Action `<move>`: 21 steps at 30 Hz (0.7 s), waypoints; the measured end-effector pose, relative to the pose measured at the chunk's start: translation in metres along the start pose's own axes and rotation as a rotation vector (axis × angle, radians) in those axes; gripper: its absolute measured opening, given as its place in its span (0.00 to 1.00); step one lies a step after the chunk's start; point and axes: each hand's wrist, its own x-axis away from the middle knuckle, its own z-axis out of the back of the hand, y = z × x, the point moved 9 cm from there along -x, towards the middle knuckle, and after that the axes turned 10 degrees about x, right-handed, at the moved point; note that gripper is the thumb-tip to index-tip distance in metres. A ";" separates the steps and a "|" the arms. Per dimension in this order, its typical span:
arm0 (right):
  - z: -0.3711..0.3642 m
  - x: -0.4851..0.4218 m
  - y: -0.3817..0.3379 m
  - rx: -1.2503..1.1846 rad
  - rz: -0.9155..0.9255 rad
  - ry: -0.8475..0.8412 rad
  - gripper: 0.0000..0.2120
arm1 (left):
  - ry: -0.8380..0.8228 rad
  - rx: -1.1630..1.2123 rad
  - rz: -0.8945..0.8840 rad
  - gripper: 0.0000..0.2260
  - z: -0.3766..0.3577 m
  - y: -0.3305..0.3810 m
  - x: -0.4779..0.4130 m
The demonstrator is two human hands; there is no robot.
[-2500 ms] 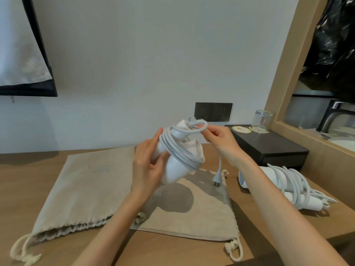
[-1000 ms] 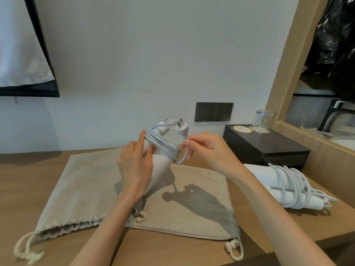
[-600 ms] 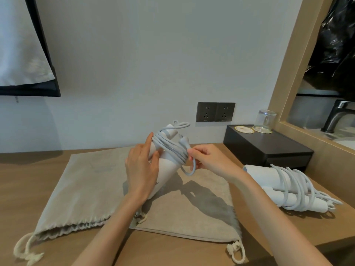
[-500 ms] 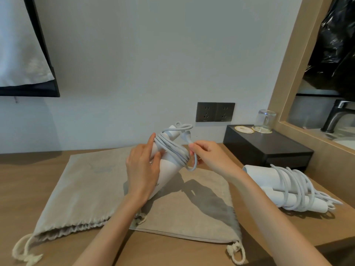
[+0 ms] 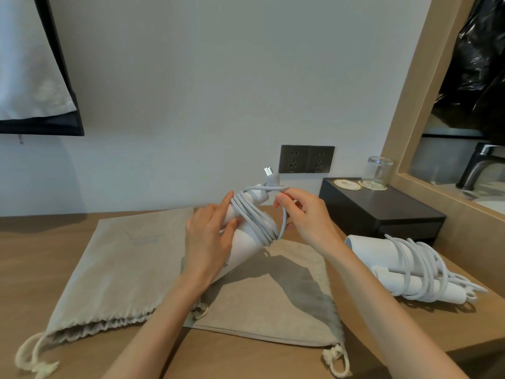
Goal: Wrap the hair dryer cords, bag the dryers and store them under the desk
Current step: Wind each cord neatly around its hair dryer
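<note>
**Q:** Hair dryer (image 5: 243, 242) at frame centre — why is it held up off the surface (image 5: 35, 269)?

**A:** Likely to keep the cord (image 5: 254, 217) clear while it is wound. The left hand (image 5: 207, 242) is closed around the white, smooth, tapering body, thumb pressed against the coils, apparently so the loops cannot slip. The right hand (image 5: 303, 214) pinches a slack loop of the grey-white cord between fingers and thumb, with the plug (image 5: 270, 177) poking up just above, prongs toward the wall.

**Q:** So the step in hand?

**A:** Judging by the short free end, the tail is being tucked; the wrap looks nearly done.

**Q:** And the rest of the job?

**A:** Two beige drawstring bags (image 5: 131, 269), coarse woven cloth with rope ties, lie flat and overlapping directly beneath the hands, seemingly staged for bagging. A second dryer (image 5: 382, 261), folded and already bound in rubbery cord, lies on its side at right of frame, near a matte black box (image 5: 382, 217) carrying an upturned glass (image 5: 378, 172). Neither dryer is bagged yet.
</note>
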 end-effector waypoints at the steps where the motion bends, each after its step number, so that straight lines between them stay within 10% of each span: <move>1: 0.005 0.000 0.000 0.032 0.014 0.071 0.06 | -0.004 0.001 -0.002 0.24 0.000 0.000 0.000; 7: 0.004 0.004 0.010 -0.185 -0.135 0.077 0.05 | -0.018 -0.042 -0.059 0.23 -0.004 0.002 -0.001; 13: 0.002 0.009 0.017 -0.355 -0.291 -0.017 0.27 | -0.008 -0.119 -0.137 0.23 -0.002 0.011 0.001; 21: -0.003 0.006 0.022 -0.420 -0.390 -0.122 0.08 | -0.014 -0.169 -0.160 0.23 -0.004 0.017 0.001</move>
